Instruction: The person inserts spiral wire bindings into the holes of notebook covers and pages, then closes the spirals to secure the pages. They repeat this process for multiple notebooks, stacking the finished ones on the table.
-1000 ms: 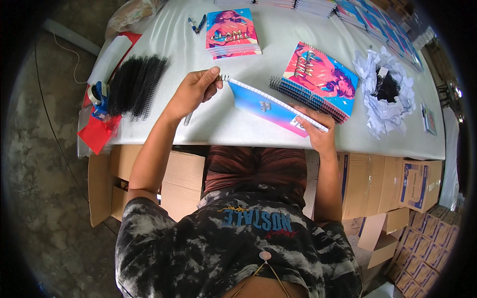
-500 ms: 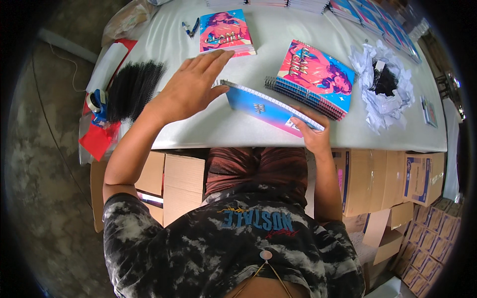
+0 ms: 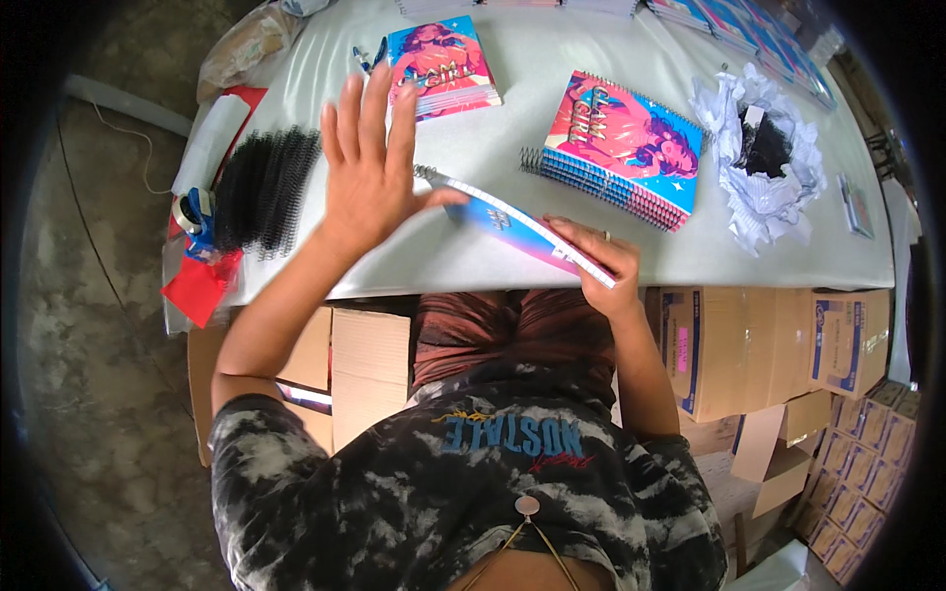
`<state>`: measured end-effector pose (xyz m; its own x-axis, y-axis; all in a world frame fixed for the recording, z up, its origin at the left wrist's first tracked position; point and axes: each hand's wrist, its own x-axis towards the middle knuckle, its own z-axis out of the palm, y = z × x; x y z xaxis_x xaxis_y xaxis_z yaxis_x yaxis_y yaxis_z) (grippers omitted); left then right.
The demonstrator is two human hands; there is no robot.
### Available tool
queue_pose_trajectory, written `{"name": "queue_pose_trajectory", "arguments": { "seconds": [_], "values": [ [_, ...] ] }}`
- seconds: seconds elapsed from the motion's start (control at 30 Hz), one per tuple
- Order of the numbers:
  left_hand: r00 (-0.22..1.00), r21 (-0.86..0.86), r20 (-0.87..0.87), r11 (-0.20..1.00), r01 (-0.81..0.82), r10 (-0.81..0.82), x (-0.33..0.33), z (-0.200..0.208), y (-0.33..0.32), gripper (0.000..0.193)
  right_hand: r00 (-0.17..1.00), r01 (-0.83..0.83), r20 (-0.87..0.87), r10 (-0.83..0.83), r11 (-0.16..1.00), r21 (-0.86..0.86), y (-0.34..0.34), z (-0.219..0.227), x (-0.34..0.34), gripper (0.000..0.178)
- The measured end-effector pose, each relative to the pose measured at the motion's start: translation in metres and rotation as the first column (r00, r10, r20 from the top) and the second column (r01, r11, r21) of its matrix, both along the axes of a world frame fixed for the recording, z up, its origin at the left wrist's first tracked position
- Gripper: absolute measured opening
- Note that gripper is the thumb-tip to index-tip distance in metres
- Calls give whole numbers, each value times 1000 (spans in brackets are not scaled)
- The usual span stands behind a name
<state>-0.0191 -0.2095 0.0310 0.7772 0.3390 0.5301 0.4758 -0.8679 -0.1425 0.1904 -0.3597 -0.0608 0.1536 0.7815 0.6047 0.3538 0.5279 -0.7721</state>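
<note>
My right hand (image 3: 601, 261) grips a notebook (image 3: 507, 225) at its right end, thumb on one side and fingers on the other. The notebook stands on edge, slanting down to the right, with its blue-to-pink cover facing me. A wire coil end (image 3: 425, 171) sticks out at its upper left corner. My left hand (image 3: 370, 172) is raised, fingers spread, palm away from me; its thumb reaches the notebook's left end, and whether it touches cannot be made out. Beyond, to the right, lies a stack of spiral-bound notebooks (image 3: 626, 148) with illustrated pink and blue covers.
A pile of black plastic coils (image 3: 266, 187) lies left, beside a blue tape dispenser (image 3: 197, 222) and red sheet (image 3: 204, 288). Farther back are more notebooks (image 3: 443, 69) and a blue tool (image 3: 370, 54). Crumpled white paper (image 3: 729, 197) holds black scraps. Cardboard boxes (image 3: 749, 340) stand under the table.
My left hand has moved left and tilted upright, its fingers spreading away from the notebook. My right hand has shifted slightly left and down, turning the notebook more edge-on.
</note>
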Motion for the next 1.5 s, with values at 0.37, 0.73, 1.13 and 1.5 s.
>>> {"name": "queue_pose_trajectory", "arguments": {
  "seconds": [0.37,0.73,1.13,1.5],
  "values": [
    [962,-141,271,988,62,-21,-35,-124,-7,109,995,-38,93,23,985,168,6,2,-25,32],
    [941,265,-53,904,335,-333,-48,-116,-37,95,987,-7,156,-34,967,254,10,-1,-26,36],
    [872,161,283,917,366,-398,-28,-103,-40,100,993,-66,110,50,987,148,8,1,-33,32],
    [876,133,321,933,336,-361,-18,-113,-42,89,991,-77,119,58,983,168,9,4,-45,35]
  ]
}}
